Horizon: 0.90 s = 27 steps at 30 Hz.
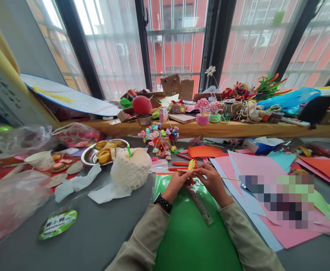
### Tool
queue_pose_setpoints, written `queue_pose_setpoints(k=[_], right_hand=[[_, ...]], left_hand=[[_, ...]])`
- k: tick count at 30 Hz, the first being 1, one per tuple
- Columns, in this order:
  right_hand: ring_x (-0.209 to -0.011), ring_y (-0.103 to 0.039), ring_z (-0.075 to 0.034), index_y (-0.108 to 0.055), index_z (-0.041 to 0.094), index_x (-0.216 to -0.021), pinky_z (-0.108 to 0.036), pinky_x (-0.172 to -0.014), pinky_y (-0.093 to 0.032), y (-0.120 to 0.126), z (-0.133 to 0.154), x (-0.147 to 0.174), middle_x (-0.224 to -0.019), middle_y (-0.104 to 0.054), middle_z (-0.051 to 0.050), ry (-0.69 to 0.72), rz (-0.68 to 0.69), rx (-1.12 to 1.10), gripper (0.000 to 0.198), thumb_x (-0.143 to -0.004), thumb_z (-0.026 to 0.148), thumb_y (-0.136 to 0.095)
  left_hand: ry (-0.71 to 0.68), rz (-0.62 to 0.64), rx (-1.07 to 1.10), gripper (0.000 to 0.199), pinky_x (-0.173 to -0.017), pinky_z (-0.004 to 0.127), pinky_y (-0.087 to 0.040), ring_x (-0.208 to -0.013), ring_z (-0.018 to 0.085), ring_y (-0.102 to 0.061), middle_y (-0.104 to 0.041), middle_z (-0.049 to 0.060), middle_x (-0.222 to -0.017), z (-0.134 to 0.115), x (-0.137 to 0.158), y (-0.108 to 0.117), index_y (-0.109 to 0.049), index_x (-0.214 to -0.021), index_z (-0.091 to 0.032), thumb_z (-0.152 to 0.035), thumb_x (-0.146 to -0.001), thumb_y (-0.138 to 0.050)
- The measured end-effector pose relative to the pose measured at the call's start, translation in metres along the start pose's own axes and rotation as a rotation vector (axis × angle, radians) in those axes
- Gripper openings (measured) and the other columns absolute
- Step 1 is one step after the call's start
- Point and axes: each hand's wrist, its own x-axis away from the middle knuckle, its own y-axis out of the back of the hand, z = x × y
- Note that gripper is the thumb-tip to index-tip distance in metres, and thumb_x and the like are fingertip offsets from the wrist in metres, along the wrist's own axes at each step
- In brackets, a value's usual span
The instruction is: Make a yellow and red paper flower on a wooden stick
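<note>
Pinching a thin wooden stick [210,174] between them, the left hand [177,183] and the right hand [212,181] meet over a green paper sheet [187,233] in the head view. Both hands are closed narrowly on the stick, fingertips nearly touching; it runs level through the grip and its bare end juts out past the right hand. A small yellow paper piece [191,164] stands just above the fingertips, at the stick's left part, and a bit of red paper shows under them. A black wristband [163,202] sits on the left wrist.

Just below the grip a metal ruler [201,205] lies slantwise on the green sheet. Right of the right hand spread pink paper sheets [255,165], with an orange sheet [206,151] beyond the fingertips. Left of the left hand, near it, sits a round thing in white foam netting [131,167], and past that a metal tray [89,156] with yellow strips. Straight beyond the grip stands a bunch of small paper flowers [159,137]; further off, a wooden sill [224,130] bears a red ball [141,104] and little flower pots.

A round green label [58,224] lies well to the lower left of the grip; its writing is too small to read.
</note>
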Motion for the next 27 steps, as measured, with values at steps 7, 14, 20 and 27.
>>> queue_pose_setpoints(k=[7, 14, 20, 27], right_hand=[[-0.073, -0.051, -0.017, -0.059, 0.020, -0.071, -0.029, -0.065, -0.042, 0.000, 0.003, 0.000, -0.074, -0.054, -0.005, -0.014, 0.025, 0.005, 0.013, -0.075, 0.024, -0.047], [-0.072, -0.051, -0.016, -0.058, 0.019, -0.072, -0.028, -0.063, -0.042, 0.004, 0.003, -0.002, -0.075, -0.055, -0.004, -0.104, 0.077, -0.068, 0.012, -0.072, 0.029, -0.050], [-0.054, -0.051, -0.011, -0.050, 0.017, -0.092, -0.025, -0.053, -0.042, 0.005, -0.003, -0.001, -0.077, -0.057, -0.003, -0.274, 0.213, -0.134, 0.030, -0.069, 0.037, -0.052], [-0.055, -0.050, -0.012, -0.050, 0.015, -0.079, -0.022, -0.050, -0.037, 0.013, -0.003, -0.005, -0.067, -0.057, -0.002, -0.351, 0.295, -0.200, 0.032, -0.074, 0.045, -0.039]], left_hand=[[-0.057, 0.004, -0.036, 0.035, -0.050, 0.021, -0.040, -0.048, 0.009, -0.052, -0.053, -0.001, -0.050, 0.006, -0.004, 0.001, -0.060, -0.070, -0.012, -0.045, -0.060, -0.056], [-0.107, 0.027, -0.053, 0.029, -0.051, 0.018, -0.038, -0.053, 0.008, -0.051, -0.056, 0.001, -0.060, 0.003, -0.001, 0.001, -0.061, -0.073, -0.012, -0.038, -0.062, -0.058], [-0.239, 0.016, -0.150, 0.027, -0.053, 0.020, -0.040, -0.058, 0.010, -0.052, -0.059, 0.003, -0.069, 0.007, -0.004, 0.001, -0.060, -0.075, -0.012, -0.036, -0.064, -0.056], [-0.291, 0.072, -0.243, 0.031, -0.057, 0.022, -0.041, -0.059, 0.011, -0.052, -0.058, 0.003, -0.067, 0.002, -0.002, 0.001, -0.060, -0.080, -0.011, -0.038, -0.068, -0.051]])
